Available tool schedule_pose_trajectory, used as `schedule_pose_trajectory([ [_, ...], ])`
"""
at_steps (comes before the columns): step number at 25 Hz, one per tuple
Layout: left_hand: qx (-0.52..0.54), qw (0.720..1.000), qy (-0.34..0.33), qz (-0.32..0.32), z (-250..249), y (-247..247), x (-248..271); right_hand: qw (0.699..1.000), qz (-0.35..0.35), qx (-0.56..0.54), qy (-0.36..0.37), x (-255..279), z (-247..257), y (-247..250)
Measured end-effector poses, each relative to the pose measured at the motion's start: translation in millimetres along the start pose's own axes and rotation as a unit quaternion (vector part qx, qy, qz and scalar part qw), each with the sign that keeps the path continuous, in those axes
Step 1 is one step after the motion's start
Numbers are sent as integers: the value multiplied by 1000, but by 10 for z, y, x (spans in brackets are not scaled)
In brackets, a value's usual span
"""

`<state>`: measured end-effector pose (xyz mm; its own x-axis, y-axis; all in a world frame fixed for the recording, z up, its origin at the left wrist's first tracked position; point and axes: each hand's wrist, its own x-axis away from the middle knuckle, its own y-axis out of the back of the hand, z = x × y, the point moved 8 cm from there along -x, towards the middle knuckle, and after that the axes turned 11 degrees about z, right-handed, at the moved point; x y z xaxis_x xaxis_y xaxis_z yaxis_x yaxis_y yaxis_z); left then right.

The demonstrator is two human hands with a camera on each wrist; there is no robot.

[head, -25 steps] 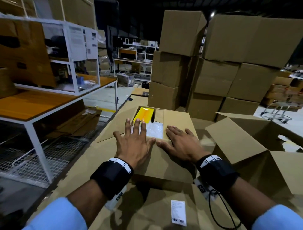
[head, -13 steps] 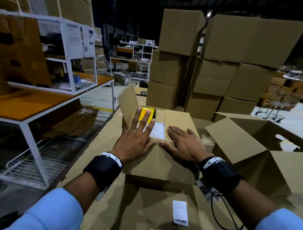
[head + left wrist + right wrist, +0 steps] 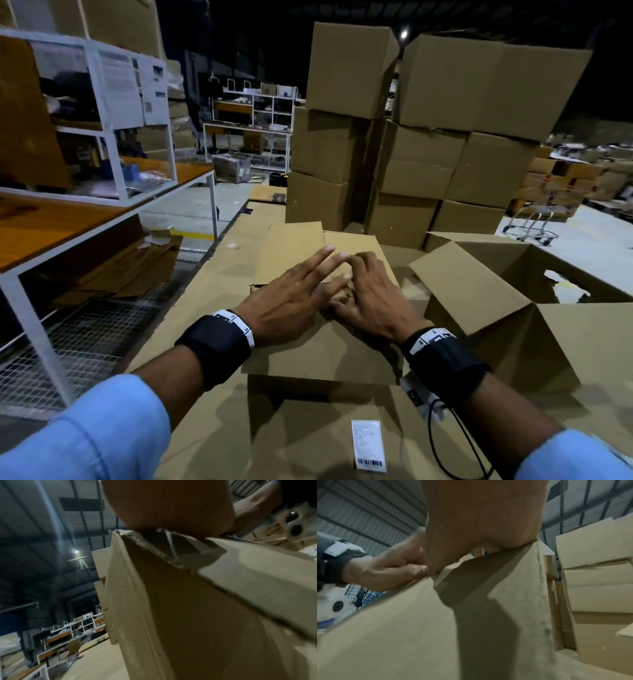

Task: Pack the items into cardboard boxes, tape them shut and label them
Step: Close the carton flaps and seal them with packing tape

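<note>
The cardboard box sits right in front of me on a bed of flattened cardboard, and its top flaps are folded down over whatever is inside — I can't see the contents from here. My left hand lies flat on the left flap, fingers straight and spread, pressing it down. My right hand lies on the right flap, fingers only lightly bent, tips meeting the left hand's along the middle seam; neither hand is gripping anything. In the left wrist view the flap's edge still stands a little proud at the near corner, with a dark gap under it, so the top isn't fully flush.

I'd say I'm at the closing step: packing looks done for this box, taping not yet begun. Next I need the flaps held level and butted together with one hand while the other fetches tape, and I can't see a tape roll or dispenser in any view, so that means a reach somewhere out of sight. If I lift both hands, the flaps may spring up.

Just to my right stands a larger open box with its flaps out. A white barcode label is stuck on the cardboard nearest me. Beyond are stacked sealed cartons, and to my left a white-framed workbench.
</note>
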<state>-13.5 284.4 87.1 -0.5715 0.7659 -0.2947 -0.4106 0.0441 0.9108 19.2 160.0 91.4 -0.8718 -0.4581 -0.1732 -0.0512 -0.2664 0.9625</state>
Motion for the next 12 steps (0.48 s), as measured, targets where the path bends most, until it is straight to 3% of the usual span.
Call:
schedule_pose_trajectory([
  [3, 69, 994, 87, 11, 168, -34, -38, 999, 38, 32, -19, -17, -52, -43],
  [8, 70, 963, 237, 112, 529, -120, 20, 997, 77, 21, -14, -46, -271, 24],
  [12, 130, 947, 246, 163, 611, -247, 56, 996, 84, -1, -3, 22, -396, -65],
])
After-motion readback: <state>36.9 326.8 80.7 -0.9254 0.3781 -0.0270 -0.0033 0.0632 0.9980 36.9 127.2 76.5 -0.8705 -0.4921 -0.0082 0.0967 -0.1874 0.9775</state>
